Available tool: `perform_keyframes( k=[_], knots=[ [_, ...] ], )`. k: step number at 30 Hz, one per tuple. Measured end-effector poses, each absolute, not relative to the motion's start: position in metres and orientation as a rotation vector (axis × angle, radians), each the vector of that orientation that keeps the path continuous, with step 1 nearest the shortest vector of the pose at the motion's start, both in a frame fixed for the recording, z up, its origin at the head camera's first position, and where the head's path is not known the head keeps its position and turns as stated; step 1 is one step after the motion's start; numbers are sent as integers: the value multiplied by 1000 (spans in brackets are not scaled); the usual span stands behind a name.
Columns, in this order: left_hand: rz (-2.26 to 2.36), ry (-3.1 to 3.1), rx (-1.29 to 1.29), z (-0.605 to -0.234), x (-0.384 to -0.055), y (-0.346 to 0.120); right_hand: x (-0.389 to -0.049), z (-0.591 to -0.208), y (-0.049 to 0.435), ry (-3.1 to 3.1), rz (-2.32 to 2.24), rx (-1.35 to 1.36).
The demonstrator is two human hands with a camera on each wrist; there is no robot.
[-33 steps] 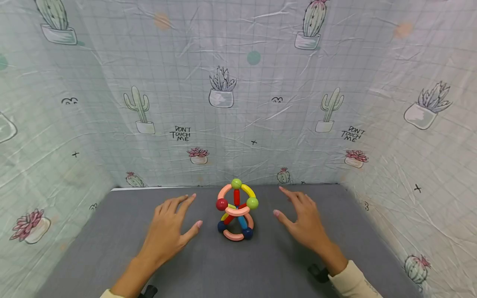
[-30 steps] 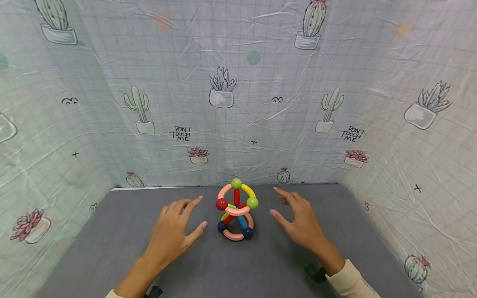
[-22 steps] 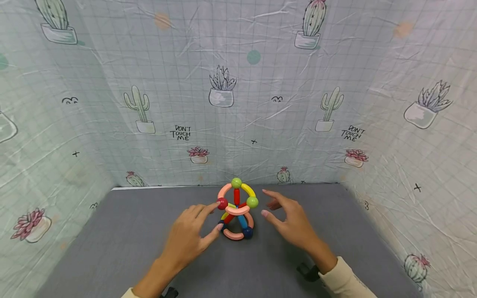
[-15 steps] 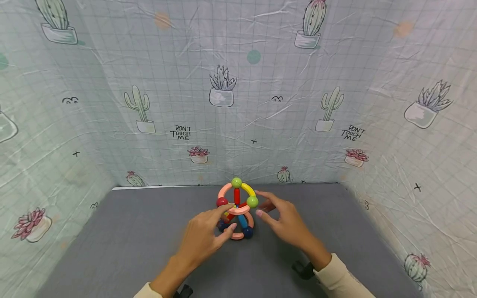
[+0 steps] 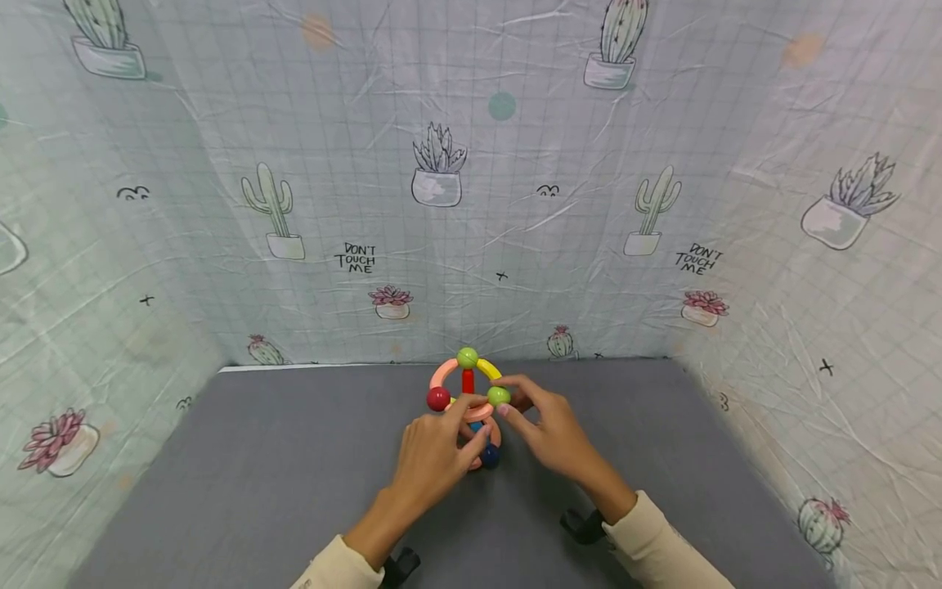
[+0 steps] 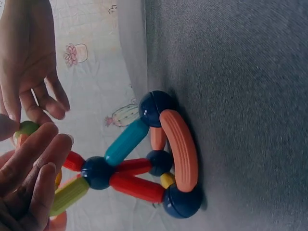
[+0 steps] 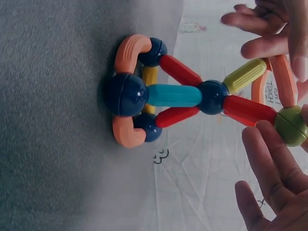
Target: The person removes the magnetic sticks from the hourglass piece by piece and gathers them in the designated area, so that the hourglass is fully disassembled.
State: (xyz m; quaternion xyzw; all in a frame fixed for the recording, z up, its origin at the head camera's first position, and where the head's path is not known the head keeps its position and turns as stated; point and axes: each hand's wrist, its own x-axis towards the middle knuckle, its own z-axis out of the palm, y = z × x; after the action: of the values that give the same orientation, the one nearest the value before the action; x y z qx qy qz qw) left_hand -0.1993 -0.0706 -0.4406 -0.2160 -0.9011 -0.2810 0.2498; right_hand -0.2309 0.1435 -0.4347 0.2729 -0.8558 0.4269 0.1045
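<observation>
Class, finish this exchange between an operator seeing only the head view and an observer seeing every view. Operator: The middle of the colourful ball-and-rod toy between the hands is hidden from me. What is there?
Observer: A glossy navy-blue ball, plain in both wrist views.
Operator: How many balls sit below it?
Observer: Three more navy-blue balls, in the left wrist view.
Operator: Any rod down there I miss?
Observer: Yes: a yellow plastic-looking rod, between two of them.

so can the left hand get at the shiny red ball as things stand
Probably yes: in the head view nothing covers the shiny red ball, and the left hand is close by.
</observation>
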Motion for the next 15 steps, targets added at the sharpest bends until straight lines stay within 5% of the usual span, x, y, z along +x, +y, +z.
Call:
perform_keyframes(
  k=[15],
  knots=[
    [-870,-2439,-498,-444,-203,-69,-229,-434,137,-2540,1350,772]
  ],
)
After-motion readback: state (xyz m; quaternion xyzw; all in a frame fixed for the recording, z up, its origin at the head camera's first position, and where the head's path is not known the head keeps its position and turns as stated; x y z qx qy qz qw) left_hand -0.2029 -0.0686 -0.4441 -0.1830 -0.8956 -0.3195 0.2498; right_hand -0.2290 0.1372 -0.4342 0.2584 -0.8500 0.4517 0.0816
